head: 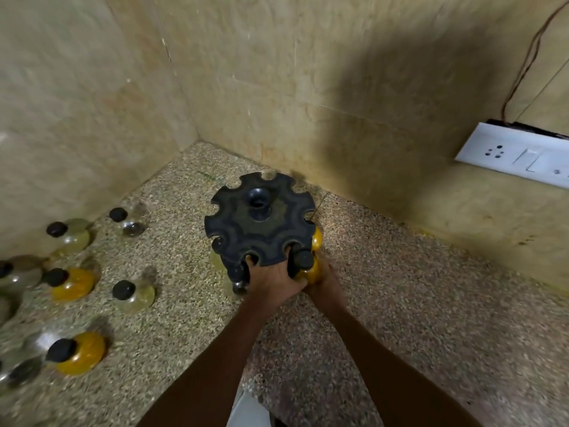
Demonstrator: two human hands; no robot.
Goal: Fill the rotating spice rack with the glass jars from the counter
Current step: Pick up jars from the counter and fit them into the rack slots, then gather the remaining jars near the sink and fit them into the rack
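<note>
The left hand (pixel 271 277) grips the black spice rack (pixel 260 218), far on the tabletop (pixel 400 303). The right hand (pixel 320 277) holds a yellow jar (pixel 311 271) at a near slot. Next, I think, push it in.

Dim, warm light; a broad soft shadow darkens the wall (pixel 369 97) behind the worktop (pixel 400 288). Wide-angle bending and blur smear the jars (pixel 18 371) at the worktop's left edge.

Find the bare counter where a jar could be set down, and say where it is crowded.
Free: the counter right of the rack, out to the wall below the socket plate. A narrower bare strip runs between the rack and the loose jars. Crowded: the left side, full of jars, and the rack's near edge, where both hands work.
</note>
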